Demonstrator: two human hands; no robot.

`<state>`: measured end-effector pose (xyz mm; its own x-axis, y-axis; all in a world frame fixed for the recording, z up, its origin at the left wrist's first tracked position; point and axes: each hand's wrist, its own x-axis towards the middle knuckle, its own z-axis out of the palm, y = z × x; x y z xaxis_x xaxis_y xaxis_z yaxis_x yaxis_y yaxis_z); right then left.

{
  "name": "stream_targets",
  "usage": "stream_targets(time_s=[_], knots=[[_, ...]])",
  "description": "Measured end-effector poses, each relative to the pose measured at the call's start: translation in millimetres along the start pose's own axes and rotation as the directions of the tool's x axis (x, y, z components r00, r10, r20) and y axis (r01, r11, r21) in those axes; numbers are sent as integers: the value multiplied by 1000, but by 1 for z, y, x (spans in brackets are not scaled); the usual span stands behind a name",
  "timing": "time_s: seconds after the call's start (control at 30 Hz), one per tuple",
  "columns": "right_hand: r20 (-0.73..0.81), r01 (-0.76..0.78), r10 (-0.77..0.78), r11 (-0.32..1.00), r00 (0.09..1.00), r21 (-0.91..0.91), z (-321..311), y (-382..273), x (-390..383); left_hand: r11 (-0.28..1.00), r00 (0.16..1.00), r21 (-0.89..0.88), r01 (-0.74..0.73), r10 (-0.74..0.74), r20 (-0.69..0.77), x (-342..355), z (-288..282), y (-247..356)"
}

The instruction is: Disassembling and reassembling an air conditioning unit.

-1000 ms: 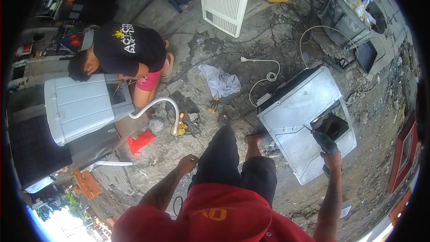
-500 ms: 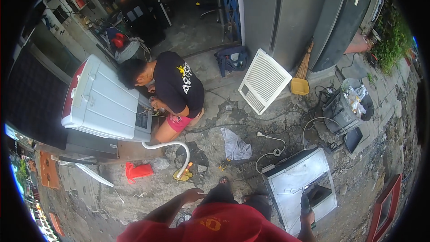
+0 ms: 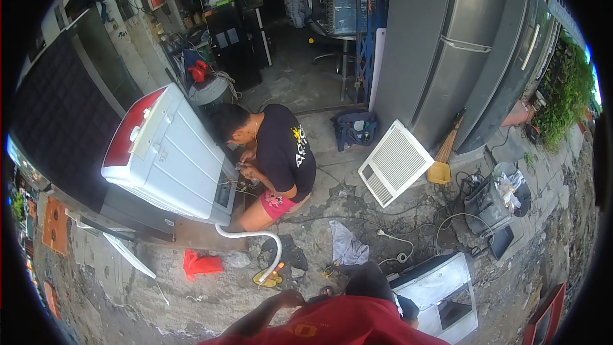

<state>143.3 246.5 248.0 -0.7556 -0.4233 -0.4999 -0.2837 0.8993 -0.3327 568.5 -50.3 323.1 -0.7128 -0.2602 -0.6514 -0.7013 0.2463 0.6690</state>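
Observation:
My left hand hangs beside my left leg with nothing visible in it; its fingers look loosely extended. Nearest to it on the ground lies the end of a white drain hose by a yellow sandal. My right hand is out of sight past my red shirt. On that side a pale metal appliance casing with a rectangular opening lies on the ground, partly behind my body. A grey rag and small yellow-handled pliers lie in front of my feet.
A crouching person works at a tilted white washing machine. A white louvred panel leans near grey refrigerators. Farther right stand a broom and a full bin. A plugged cord and a red cloth lie on broken concrete.
My view has tilted up, so the scene sits lower. My right hand, which held a dark green tool over the metal casing, has left the picture. My body now covers more of the casing.

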Motion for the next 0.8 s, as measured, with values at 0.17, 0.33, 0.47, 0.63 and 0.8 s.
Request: stream_targets(time_s=[0.17, 0.33, 0.47, 0.63, 0.8], knots=[[79, 16, -18, 1000, 997, 21, 13, -60, 70, 990, 981, 1, 140, -139, 132, 68, -1, -34], [122, 111, -103, 992, 987, -64, 0, -160, 152, 982, 987, -107, 156, -160, -29, 153, 28, -92], [203, 167, -128, 968, 971, -189, -19, -211, 215, 953, 966, -164, 254, -257, 3, 191, -28, -90], [331, 259, -134, 893, 934, -369, -72, -248, 300, 885, 925, -270, 379, -372, 79, 194, -95, -72], [313, 325, -207, 861, 927, -391, -106, -371, 403, 813, 907, -477, 334, -415, -72, 233, -204, -55]])
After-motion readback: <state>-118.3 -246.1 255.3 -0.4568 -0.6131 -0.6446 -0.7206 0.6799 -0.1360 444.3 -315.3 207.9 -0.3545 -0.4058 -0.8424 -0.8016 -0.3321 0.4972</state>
